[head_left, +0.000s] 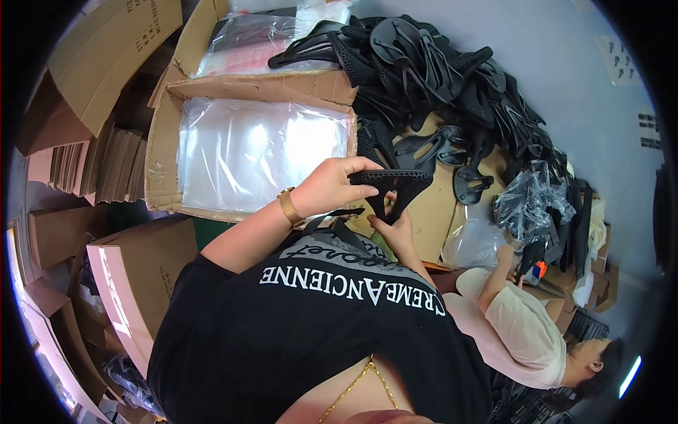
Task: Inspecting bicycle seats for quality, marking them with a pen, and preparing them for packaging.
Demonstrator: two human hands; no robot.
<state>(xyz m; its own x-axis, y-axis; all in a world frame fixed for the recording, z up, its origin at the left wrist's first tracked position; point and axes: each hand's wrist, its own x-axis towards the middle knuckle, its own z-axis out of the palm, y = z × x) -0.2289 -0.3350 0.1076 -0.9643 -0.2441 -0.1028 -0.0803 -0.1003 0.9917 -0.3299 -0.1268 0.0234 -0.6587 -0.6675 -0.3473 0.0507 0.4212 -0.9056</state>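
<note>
A black bicycle saddle (pixel 413 185) with a honeycomb-textured edge and an open middle is held up in front of my chest. My left hand (pixel 333 187) grips one end of it, fingers on top and thumb beneath. My right hand (pixel 397 230) is closed around its lower part, with some fingers hidden behind it. Just left of the saddle is an open cardboard box (pixel 162 166) holding a stack of clear plastic bags (pixel 244 152). Beyond the hands, a heap of black saddles (pixel 431 63) covers the back of the table, and a few lie separately nearer to me.
A second box (pixel 194 35) with plastic bags stands behind the first. Crumpled clear plastic (pixel 533 198) lies to the right. A co-worker in a pale shirt (pixel 526 332) sits at the right, hands near a plastic bag (pixel 474 242). Flattened cardboard (pixel 116 166) and large cartons (pixel 141 283) crowd the left.
</note>
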